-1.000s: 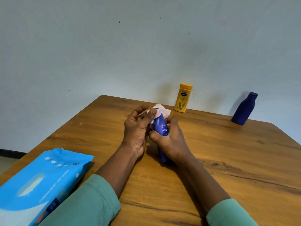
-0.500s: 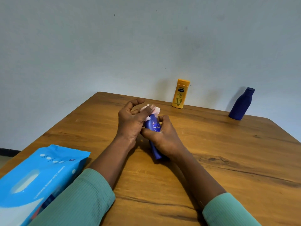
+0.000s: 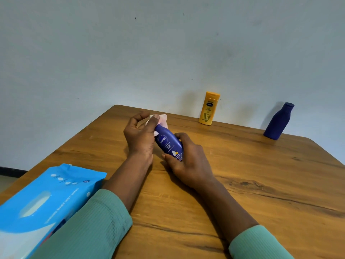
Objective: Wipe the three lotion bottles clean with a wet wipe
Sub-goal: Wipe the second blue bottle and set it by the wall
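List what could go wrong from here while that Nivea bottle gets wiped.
1. The right hand grips only the lower end of the tilted Nivea bottle; once damp, it may slip onto the table.
2. The left hand pinches the wet wipe bunched at the cap end, so the labelled body may get missed.
3. The left sleeve lies against the wipes pack near the table's edge and might nudge it off.

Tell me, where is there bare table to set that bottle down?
The table is bare right of the right hand, short of the yellow bottle and dark blue bottle. The near left corner is crowded: wipes pack and left sleeve.
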Demonstrator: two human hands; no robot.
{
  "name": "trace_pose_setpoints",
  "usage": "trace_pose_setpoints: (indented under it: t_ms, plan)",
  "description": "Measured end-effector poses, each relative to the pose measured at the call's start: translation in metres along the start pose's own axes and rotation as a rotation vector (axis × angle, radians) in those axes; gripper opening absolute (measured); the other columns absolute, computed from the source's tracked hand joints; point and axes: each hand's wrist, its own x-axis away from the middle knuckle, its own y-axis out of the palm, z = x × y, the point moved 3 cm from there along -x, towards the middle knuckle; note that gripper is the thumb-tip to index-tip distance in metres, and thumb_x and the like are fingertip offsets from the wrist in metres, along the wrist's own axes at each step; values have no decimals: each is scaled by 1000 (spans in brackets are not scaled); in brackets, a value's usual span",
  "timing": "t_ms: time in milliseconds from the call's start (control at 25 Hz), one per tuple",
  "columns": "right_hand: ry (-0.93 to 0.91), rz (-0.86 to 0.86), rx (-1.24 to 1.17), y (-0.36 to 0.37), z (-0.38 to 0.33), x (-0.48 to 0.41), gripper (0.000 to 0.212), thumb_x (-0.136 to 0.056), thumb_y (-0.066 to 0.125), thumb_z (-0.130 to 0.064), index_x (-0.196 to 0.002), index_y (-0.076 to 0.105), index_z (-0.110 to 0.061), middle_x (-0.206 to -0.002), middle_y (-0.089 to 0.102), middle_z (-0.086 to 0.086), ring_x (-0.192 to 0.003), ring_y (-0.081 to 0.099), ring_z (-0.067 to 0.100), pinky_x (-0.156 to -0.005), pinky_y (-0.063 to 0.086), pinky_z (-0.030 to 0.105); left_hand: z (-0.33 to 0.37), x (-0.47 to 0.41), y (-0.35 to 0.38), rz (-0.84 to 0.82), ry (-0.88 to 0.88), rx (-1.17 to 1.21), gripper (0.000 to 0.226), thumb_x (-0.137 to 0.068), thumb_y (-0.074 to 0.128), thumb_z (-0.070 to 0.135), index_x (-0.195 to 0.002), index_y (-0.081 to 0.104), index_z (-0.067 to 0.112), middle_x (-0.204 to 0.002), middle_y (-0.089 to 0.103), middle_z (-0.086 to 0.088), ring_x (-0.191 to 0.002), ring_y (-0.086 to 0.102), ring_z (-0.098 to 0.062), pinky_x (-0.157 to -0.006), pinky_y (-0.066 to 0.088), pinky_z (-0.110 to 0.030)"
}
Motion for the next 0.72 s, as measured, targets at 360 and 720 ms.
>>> trace_pose_setpoints:
  t_ms: [360, 720]
  plan:
    - [54, 70, -282, -1, 9, -4, 63, -86, 84, -37, -137, 50, -28, -122, 66, -3, -94, 70, 11, -71, 61, 23, -7, -2, 3, -163, -180, 238, 42, -84, 84, 16, -123, 71, 10, -118, 76, -7, -102, 73, -25, -80, 63, -38]
    - [138, 82, -670, -2, 22, -7, 62, -84, 86, -21, -131, 46, -21, -108, 68, 10, -70, 71, 20, -62, 61, 35, -20, 22, 19, -454, -277, -71, 52, -80, 86, 20, -126, 70, 5, -117, 77, -14, -109, 75, -34, -94, 61, -50]
